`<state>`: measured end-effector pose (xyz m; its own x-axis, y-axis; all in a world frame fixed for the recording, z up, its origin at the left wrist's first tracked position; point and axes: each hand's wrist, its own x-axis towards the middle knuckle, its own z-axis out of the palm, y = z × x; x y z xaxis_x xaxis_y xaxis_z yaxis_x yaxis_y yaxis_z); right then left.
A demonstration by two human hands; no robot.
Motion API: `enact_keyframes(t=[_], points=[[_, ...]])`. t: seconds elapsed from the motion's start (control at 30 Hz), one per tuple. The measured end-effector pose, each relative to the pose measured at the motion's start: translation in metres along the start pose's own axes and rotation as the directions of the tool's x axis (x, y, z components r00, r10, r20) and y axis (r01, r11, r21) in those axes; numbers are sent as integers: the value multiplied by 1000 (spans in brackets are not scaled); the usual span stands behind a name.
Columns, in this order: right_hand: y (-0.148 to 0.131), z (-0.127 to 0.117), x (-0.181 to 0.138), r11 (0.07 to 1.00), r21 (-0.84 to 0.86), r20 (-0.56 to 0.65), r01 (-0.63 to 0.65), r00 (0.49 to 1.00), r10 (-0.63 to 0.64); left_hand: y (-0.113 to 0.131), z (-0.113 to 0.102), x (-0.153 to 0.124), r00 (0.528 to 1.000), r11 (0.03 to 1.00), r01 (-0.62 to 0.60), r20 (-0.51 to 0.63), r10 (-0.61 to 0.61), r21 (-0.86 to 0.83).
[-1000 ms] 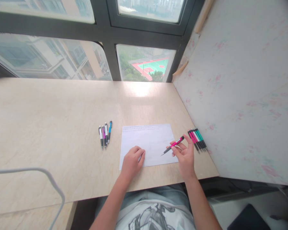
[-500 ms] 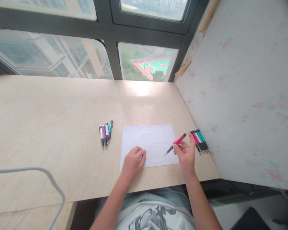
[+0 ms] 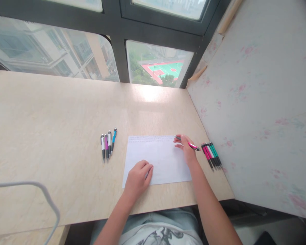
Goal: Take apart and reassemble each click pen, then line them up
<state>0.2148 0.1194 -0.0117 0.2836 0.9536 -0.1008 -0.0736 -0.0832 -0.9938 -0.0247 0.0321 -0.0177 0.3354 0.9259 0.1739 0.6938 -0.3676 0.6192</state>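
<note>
A white sheet of paper (image 3: pixel 158 158) lies on the beige table (image 3: pixel 53 112), with faint writing along its top edge. My right hand (image 3: pixel 186 149) grips a pink and black pen (image 3: pixel 192 146) in a writing hold, its tip at the sheet's upper right corner. My left hand (image 3: pixel 138 177) rests on the sheet's lower left part with fingers curled, holding the paper down.
Several pens (image 3: pixel 107 143) lie in a row left of the sheet. Another row of pink, white and green pens (image 3: pixel 211 154) lies right of it, by the pale flowered wall panel (image 3: pixel 257 102). A window (image 3: pixel 158 68) runs behind the table. A grey wire frame (image 3: pixel 40 197) shows at lower left.
My right hand has turned the pink pen into a writing grip and moved up to the sheet's upper right corner. My left hand stayed on the paper.
</note>
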Motion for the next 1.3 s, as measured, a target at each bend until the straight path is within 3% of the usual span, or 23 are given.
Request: enact_keyframes(t=[0.2,0.3,0.6,1.3], points=[[10,5,20,904,-405,26,137,990,-138,1,0,1,1000,1000,6,-4,-6,-8],[16,6,22,847,-499,32,185,980,-195,0,1,0,1000,999,3,-23,-3,-32],[17,9,20,787,-573,43,227,968,-247,1,0,1,1000,1000,3,-26,-4,-10],[19,9,20,746,-613,80,260,960,-268,0,2,0,1000,999,5,1,-5,-34]])
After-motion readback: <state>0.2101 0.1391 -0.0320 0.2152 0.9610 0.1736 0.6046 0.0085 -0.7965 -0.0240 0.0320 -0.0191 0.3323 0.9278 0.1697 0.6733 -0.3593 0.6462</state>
